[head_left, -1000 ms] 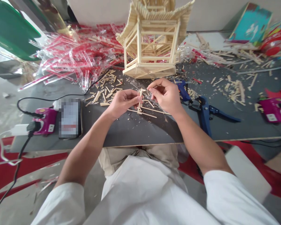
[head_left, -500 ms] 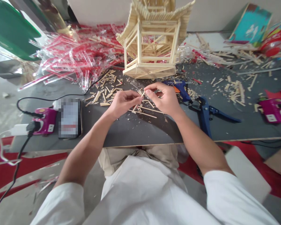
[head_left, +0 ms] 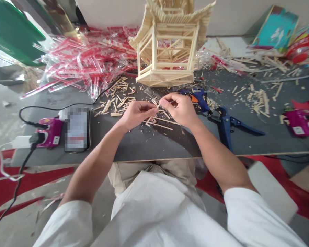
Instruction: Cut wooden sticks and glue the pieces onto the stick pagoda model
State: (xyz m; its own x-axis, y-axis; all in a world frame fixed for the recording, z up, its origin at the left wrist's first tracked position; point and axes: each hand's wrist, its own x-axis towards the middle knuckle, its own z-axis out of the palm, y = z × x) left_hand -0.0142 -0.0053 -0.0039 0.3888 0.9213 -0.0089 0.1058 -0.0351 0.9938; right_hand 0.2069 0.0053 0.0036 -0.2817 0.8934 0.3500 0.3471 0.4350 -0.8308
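My left hand (head_left: 140, 113) and my right hand (head_left: 179, 108) meet over the middle of the table, fingertips almost touching. Both pinch a short wooden stick (head_left: 159, 105), which shows between thumbs and forefingers. Beneath them lie a few longer wooden sticks (head_left: 161, 126) and loose offcuts. Just behind stands a pagoda-like model (head_left: 167, 77) built of wooden sticks, with a ribbed roof and open frame sides. A blue glue gun (head_left: 201, 99) rests beyond my right hand. Nearer me on that side is a blue cutter (head_left: 225, 123) with its handles spread.
Short stick pieces (head_left: 118, 99) are scattered left of the model. Red and clear plastic wrappers (head_left: 84, 61) heap at the back left. A phone (head_left: 77, 130) lies beside a purple power adapter (head_left: 50, 132) with cables. Another purple adapter (head_left: 302, 122) sits far right.
Both hands have shifted very slightly, still pinching the short stick between them. The view has moved a touch; the things on the table stay where they were.
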